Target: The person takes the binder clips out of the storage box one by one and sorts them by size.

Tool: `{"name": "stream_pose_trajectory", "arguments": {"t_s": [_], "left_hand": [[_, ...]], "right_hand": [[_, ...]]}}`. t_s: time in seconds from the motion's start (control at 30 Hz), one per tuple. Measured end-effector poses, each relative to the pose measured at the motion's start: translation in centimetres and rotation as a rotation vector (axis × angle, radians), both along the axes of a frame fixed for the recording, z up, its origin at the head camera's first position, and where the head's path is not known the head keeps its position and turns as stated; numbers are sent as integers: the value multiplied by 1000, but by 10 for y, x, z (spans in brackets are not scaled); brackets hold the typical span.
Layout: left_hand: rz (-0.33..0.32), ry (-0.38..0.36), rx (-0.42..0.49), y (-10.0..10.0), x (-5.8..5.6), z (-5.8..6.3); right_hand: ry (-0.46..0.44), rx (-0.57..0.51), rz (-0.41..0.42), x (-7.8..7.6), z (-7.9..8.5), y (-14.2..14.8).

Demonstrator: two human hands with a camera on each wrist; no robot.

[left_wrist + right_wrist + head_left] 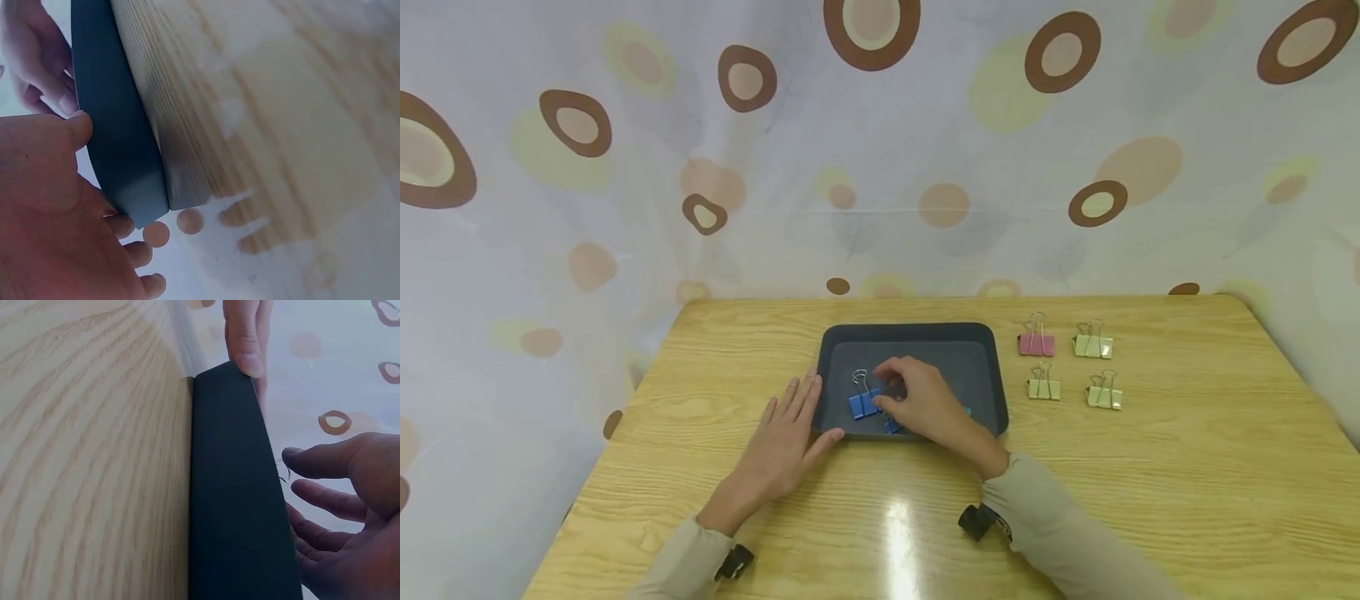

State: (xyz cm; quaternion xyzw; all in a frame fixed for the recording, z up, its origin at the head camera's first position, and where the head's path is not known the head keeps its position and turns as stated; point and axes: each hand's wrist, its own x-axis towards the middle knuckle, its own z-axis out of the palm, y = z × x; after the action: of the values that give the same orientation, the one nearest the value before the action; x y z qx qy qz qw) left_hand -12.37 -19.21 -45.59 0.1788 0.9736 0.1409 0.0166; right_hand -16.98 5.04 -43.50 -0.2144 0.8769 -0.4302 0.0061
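A dark grey tray (955, 358) lies on the wooden table. My left hand (782, 442) rests flat at its front left corner, fingers straight along the left side and thumb at the front rim. In the left wrist view the thumb of the left hand (56, 187) touches the tray's rim (119, 125). My right hand (925, 400) reaches over the tray, thumb and forefinger bent and apart. Just left of its thumb stands a blue binder clip (863, 405) with wire handles raised. A smaller blue binder clip (892, 426) shows under the hand, partly hidden.
Right of the tray stand a pink binder clip (1036, 344) and several pale yellow ones, such as a pale yellow binder clip (1043, 389) in the nearer row. A bit of light blue (967, 411) peeks out behind the right wrist. A patterned cloth (880, 167) hangs behind the table.
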Motion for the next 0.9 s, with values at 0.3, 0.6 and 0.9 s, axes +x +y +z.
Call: {"name": "stream_pose_trajectory", "arguments": {"t_s": [0.3, 0.6, 0.9], "left_hand": [[-6, -16, 2, -2, 0, 0], [-12, 1, 24, 0, 1, 3], [-5, -6, 22, -1, 2, 2]], "right_hand": [[-72, 101, -14, -9, -13, -20], [-71, 112, -2, -10, -20, -26], [-63, 79, 51, -11, -23, -26]]}}
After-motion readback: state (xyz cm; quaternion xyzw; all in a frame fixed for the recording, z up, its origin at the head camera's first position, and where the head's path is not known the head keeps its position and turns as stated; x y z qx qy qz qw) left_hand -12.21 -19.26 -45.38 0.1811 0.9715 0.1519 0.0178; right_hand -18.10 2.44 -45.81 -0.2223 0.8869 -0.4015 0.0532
